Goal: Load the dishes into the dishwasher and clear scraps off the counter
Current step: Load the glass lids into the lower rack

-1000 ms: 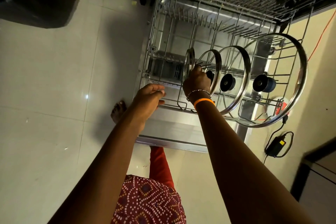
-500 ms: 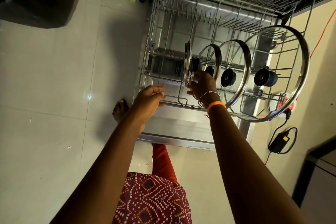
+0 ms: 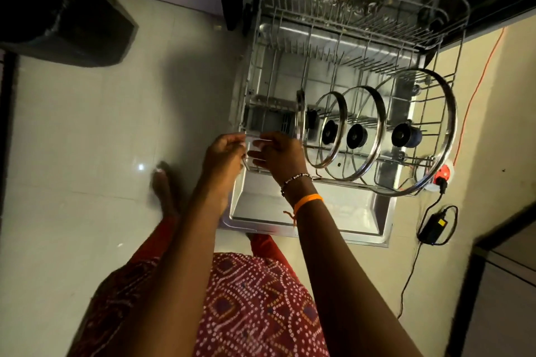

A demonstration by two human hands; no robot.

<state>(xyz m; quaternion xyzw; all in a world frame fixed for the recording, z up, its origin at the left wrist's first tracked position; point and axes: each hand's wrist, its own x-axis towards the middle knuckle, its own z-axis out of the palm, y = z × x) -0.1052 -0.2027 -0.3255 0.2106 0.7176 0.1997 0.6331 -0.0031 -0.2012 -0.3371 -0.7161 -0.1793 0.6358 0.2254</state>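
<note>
Standing on edge in the pulled-out lower rack [image 3: 452, 95], four glass lids [image 3: 420, 136] are ranged largest to smallest toward the rack's front-left corner, where the rim wire appears to be grasped by left hand [image 3: 224, 153] and right hand [image 3: 280, 155], though blur obscures the fingers.

The person is wearing a red garment [image 3: 255, 307] patterned with white dotted diamonds, red trousers [image 3: 265, 243], and on the right wrist an orange thread band [image 3: 308, 200] beside a beaded bracelet [image 3: 295, 179]; arms and feet are going bare.
</note>
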